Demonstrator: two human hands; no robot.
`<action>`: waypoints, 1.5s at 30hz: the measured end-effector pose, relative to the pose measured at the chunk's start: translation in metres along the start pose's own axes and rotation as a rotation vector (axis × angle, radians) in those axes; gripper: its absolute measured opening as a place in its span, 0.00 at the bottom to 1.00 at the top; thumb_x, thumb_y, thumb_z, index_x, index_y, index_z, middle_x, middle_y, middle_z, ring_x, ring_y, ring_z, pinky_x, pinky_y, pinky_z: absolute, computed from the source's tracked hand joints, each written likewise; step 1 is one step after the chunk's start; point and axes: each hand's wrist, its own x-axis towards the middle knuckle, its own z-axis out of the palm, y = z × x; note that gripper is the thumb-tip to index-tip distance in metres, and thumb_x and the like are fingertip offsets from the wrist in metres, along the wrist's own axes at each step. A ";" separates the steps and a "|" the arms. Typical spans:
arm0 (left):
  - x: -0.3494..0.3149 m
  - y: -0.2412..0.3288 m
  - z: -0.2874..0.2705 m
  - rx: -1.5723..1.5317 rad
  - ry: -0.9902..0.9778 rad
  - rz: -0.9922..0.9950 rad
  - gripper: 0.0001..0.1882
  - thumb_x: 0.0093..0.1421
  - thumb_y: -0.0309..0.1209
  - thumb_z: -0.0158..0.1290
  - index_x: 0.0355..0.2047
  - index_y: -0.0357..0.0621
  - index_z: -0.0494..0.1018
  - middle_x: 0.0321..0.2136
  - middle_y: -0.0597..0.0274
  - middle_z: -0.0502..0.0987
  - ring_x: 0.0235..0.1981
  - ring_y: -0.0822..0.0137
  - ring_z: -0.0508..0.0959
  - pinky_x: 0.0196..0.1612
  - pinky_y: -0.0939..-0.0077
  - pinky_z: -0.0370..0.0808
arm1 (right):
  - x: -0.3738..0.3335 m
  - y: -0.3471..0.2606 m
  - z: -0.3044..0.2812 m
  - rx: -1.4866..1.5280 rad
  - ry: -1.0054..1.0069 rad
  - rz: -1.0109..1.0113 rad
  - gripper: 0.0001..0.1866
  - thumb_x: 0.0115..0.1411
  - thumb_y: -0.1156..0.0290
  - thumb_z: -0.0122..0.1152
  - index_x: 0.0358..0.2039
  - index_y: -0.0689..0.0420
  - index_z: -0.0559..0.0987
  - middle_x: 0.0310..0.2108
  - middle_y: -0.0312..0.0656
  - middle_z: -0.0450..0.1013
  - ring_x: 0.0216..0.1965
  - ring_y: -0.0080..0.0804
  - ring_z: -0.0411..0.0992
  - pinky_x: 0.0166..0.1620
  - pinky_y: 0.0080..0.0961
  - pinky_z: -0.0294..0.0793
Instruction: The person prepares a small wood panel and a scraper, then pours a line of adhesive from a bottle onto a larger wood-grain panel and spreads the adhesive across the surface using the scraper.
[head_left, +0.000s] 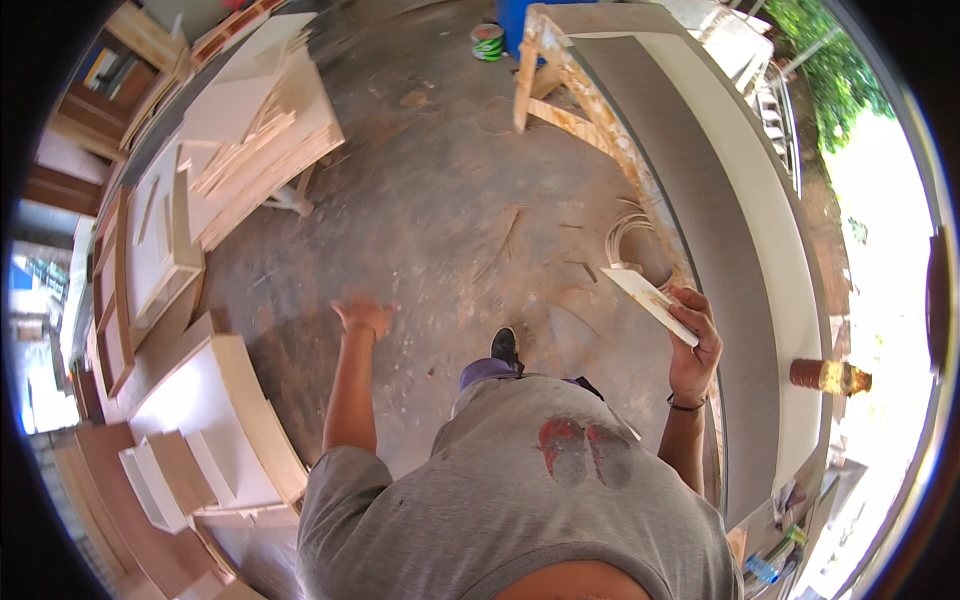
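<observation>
My right hand (696, 345) grips a small flat white piece (648, 300) by its near end. Brown smears mark its face and edge. The hand is beside a long bench with a dark grey sheet (700, 210) and a pale sheet (765, 230) lying along it. On the pale sheet rests a bottle with reddish-brown and amber stains (830, 377). Out over the floor, my left hand (365, 315) is empty, its fingers spread and slightly blurred.
White cabinet parts (215, 420) and stacked boards (265, 130) line the left. A pale coil of strip (625, 235) is by the bench's inner edge. Farther off are a wooden trestle (560, 115), a green-labelled can (487, 42) and a blue drum (522, 20). Scraps litter the floor.
</observation>
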 end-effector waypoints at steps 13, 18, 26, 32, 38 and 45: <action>0.011 0.217 -0.086 -1.427 -0.285 0.756 0.30 0.56 0.42 0.58 0.54 0.37 0.64 0.47 0.55 0.74 0.45 0.62 0.75 0.48 0.68 0.70 | -0.026 0.017 -0.035 0.731 0.376 0.324 0.16 0.61 0.63 0.53 0.45 0.60 0.73 0.41 0.41 0.73 0.36 0.24 0.71 0.33 0.20 0.71; -0.041 0.287 -0.187 -1.080 -0.309 1.166 0.37 0.53 0.44 0.60 0.56 0.35 0.61 0.50 0.52 0.71 0.49 0.60 0.73 0.52 0.64 0.67 | -0.051 0.032 -0.058 0.880 0.615 0.422 0.16 0.64 0.63 0.48 0.49 0.57 0.70 0.38 0.37 0.73 0.33 0.21 0.71 0.29 0.19 0.72; -0.010 0.440 -0.210 -0.553 0.412 1.541 0.41 0.51 0.52 0.57 0.59 0.41 0.59 0.58 0.46 0.60 0.60 0.49 0.59 0.59 0.52 0.58 | -0.087 0.071 -0.145 0.882 1.043 0.380 0.17 0.63 0.55 0.45 0.43 0.54 0.71 0.32 0.38 0.73 0.20 0.22 0.68 0.16 0.12 0.63; -0.008 0.533 -0.237 0.047 0.401 1.598 0.47 0.50 0.62 0.51 0.62 0.42 0.55 0.65 0.50 0.45 0.66 0.49 0.45 0.62 0.41 0.44 | -0.103 0.106 -0.203 0.935 1.354 0.381 0.17 0.64 0.54 0.44 0.40 0.52 0.72 0.31 0.34 0.73 0.22 0.20 0.68 0.17 0.13 0.61; 0.014 0.556 -0.193 0.135 0.353 1.617 0.50 0.48 0.64 0.52 0.62 0.42 0.54 0.66 0.48 0.43 0.67 0.49 0.43 0.61 0.38 0.42 | -0.105 0.140 -0.210 0.936 1.364 0.462 0.09 0.63 0.62 0.48 0.40 0.51 0.70 0.29 0.32 0.72 0.20 0.18 0.69 0.17 0.15 0.65; -0.052 0.557 -0.229 -0.255 -0.075 1.755 0.38 0.56 0.54 0.50 0.58 0.37 0.60 0.61 0.44 0.55 0.61 0.50 0.57 0.61 0.52 0.52 | -0.060 0.178 -0.198 0.760 1.086 0.624 0.14 0.63 0.62 0.51 0.45 0.55 0.68 0.34 0.34 0.72 0.29 0.16 0.72 0.23 0.14 0.74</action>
